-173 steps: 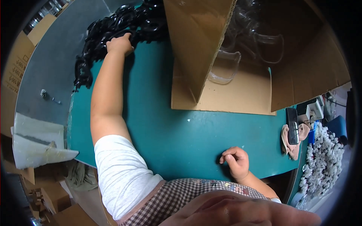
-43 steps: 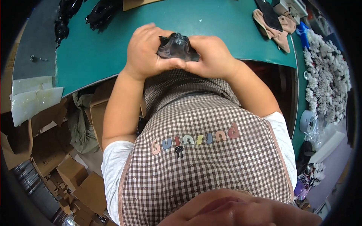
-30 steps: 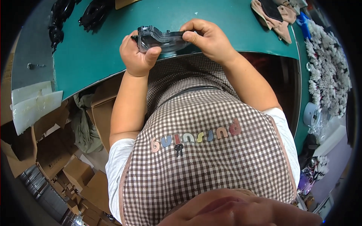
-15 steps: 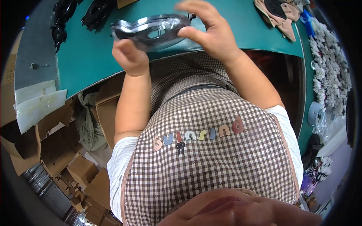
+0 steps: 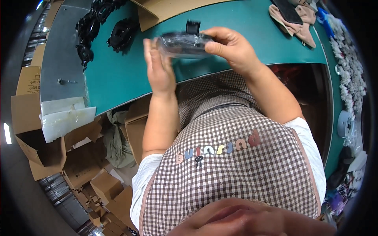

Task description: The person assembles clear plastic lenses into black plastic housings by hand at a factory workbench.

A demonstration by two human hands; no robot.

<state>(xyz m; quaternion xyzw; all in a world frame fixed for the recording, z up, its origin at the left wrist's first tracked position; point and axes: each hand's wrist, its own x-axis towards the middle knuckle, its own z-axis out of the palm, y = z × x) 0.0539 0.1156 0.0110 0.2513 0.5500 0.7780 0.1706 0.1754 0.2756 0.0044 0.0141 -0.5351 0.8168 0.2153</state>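
Observation:
A glossy plastic part (image 5: 183, 44), dark and see-through with a rounded outline, is held above the table's front edge. It is smeared by motion, so its exact kind is unclear. A black square tab (image 5: 193, 27) stands up from its far edge. My right hand (image 5: 230, 49) grips its right end, thumb on the near side and fingers behind. My left hand (image 5: 160, 70) is upright against the left end, fingers stretched out and blurred, not wrapped round it. On the table to the left lies a similar black plastic part (image 5: 122, 35).
More black parts (image 5: 92, 29) line the left of the green table (image 5: 118, 82). A cardboard box (image 5: 157, 15) sits at the back. White foam sheets (image 5: 67, 118) lie at the left corner, open cartons (image 5: 39, 145) below. A dark phone-like slab (image 5: 286, 11) rests on pinkish cloth (image 5: 303, 27) at right.
The plastic part has tilted, and its black tab now shows upright. My left fingers have straightened against its end. The whole view has shifted, bringing more of the table's left side into sight.

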